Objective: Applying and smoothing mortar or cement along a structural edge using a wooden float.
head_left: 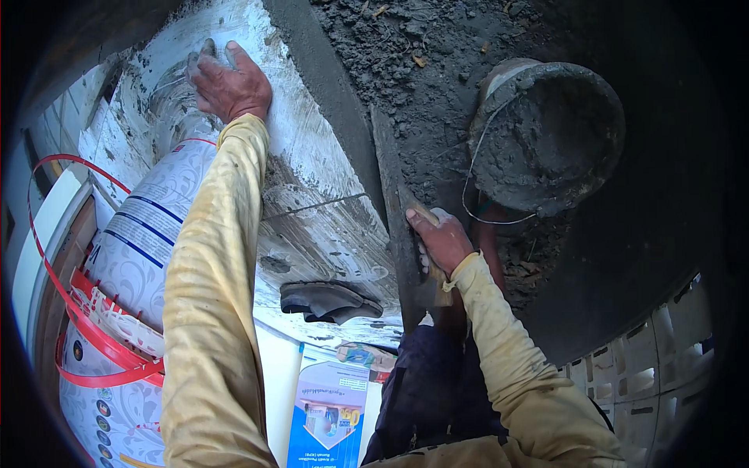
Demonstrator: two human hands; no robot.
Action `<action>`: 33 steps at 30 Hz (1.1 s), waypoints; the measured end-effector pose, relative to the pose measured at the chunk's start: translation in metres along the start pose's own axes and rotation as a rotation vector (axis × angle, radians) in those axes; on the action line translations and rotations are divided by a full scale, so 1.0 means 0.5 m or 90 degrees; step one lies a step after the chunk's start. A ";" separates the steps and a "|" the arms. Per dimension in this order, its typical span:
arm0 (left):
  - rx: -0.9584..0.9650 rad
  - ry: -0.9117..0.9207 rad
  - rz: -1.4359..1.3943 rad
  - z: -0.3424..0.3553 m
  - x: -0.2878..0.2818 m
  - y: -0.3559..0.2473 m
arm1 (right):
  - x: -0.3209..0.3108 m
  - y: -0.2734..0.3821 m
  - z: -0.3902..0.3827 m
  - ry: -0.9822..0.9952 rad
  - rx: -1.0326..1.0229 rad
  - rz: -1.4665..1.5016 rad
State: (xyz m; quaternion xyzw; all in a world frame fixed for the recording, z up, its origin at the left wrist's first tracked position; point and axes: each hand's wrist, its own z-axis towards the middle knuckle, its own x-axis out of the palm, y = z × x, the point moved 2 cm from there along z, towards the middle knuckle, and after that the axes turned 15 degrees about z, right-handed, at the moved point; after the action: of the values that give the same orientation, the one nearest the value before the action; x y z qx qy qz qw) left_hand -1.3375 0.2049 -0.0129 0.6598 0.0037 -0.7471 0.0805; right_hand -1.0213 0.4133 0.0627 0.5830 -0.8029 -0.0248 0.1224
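My left hand (232, 84) lies on a white, mortar-smeared surface (304, 148) at the upper left, its fingers apart and nothing in them. Lower and to the right, my right hand (445, 240) is closed round the wooden handle of a plastering float (388, 168). The float's long, narrow grey board stands close along the edge of the white surface, beside a band of wet grey mortar (335, 101). Part of the handle is hidden by my fingers.
A mortar-caked bucket (485, 90) with a wire handle stands on dark soil (413, 86) to the right. Paint pails (148, 203) with red rims crowd the left. A dark curved piece (331, 302) lies on the white surface. Pierced pale blocks (632, 351) line the lower right.
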 end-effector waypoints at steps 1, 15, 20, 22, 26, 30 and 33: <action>-0.003 0.005 0.002 0.002 -0.001 0.002 | 0.006 0.027 0.015 -0.007 0.031 0.016; -0.016 -0.007 0.010 0.003 0.011 -0.001 | 0.026 0.130 0.107 0.091 0.067 0.084; -0.014 -0.005 -0.010 0.001 0.010 -0.007 | 0.022 0.091 0.098 0.104 0.087 0.110; -0.018 -0.007 0.013 -0.002 0.011 -0.007 | 0.015 0.052 0.087 0.119 0.065 0.013; -0.011 -0.003 0.017 0.000 0.013 0.002 | 0.020 0.001 0.000 0.078 0.063 -0.161; 0.018 -0.028 0.018 -0.003 0.011 0.000 | 0.029 -0.098 -0.107 0.018 -0.049 -0.131; 0.022 -0.046 0.010 0.000 0.006 0.004 | 0.036 -0.034 -0.098 -0.014 -0.028 -0.096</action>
State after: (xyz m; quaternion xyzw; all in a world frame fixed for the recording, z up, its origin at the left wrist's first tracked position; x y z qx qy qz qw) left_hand -1.3377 0.2028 -0.0157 0.6337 -0.0171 -0.7697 0.0753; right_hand -0.9996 0.3960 0.1100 0.6389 -0.7570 -0.0580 0.1240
